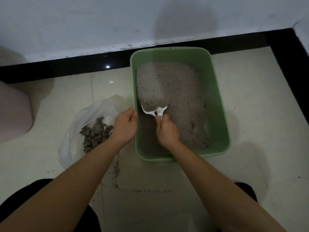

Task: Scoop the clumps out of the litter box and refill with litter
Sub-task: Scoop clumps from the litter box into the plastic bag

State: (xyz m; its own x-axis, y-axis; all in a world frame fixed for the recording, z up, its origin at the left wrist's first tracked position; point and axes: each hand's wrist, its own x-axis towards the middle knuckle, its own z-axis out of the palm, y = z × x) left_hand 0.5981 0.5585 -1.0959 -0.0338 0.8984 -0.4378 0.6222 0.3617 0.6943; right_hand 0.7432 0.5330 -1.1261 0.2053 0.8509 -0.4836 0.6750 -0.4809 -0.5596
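Green rectangular plastic litter box point(217, 101) on cream tiled floor point(250, 97), far end close to black border strip point(66, 67) at floor's far edge. Inside: grey granular litter point(175, 84), deeper toward far & R side, thin at near-L corner. L hand point(124, 126) on box's L rim, fingers curled over it. R hand point(167, 131) inside box, fingers wrapped round handle of white plastic scoop point(151, 112), blade dug into litter. Just L of box: clear plastic bag point(93, 111) w/ dark grey clumps point(95, 134). Loose grains point(117, 169) on floor by box's near-L corner. Pink rounded object point(13, 111) at floor's L edge.
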